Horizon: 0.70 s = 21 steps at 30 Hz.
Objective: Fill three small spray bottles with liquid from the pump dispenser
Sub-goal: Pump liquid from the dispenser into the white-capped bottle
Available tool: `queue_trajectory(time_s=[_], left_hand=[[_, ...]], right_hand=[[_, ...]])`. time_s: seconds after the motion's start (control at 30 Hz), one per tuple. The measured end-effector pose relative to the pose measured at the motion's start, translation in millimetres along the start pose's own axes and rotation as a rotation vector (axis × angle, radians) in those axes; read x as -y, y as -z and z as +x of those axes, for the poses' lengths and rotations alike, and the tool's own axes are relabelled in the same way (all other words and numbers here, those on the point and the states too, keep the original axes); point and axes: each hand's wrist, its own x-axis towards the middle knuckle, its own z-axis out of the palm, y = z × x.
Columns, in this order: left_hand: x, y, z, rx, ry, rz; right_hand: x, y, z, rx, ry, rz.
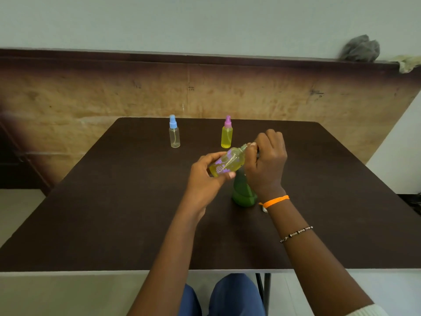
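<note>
Left hand (206, 176) grips the tilted, filled bottle (227, 162) by its body, smooth and likely slippery; right hand (266, 160) pinches its neck fitting, probably light, rigid plastic.

Table (114, 213) fills middle of frame. Two small bottles stand upright near its far edge, above centre: one (174, 133) left, other (227, 133) right, well apart. Third bottle (227, 161) at centre, tilted, above table, between left hand (206, 176) and right hand (266, 163). Dispenser (242, 192) on table just below, left of right wrist. Cloth bundle (361, 49) on ledge, upper right.
</note>
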Motion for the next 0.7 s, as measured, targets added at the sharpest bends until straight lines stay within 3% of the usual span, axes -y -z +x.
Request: queue_trajectory(time_s=[0.27, 0.7], left_hand=[[4.2, 0.1, 0.6, 0.004, 0.014, -0.011], [-1.5, 0.7, -1.4, 0.004, 0.004, 0.011]], right_hand=[[-4.6, -0.3, -10.8, -0.014, 0.011, 0.094], [-5.4, -3.4, -11.1, -0.018, 0.045, 0.004]])
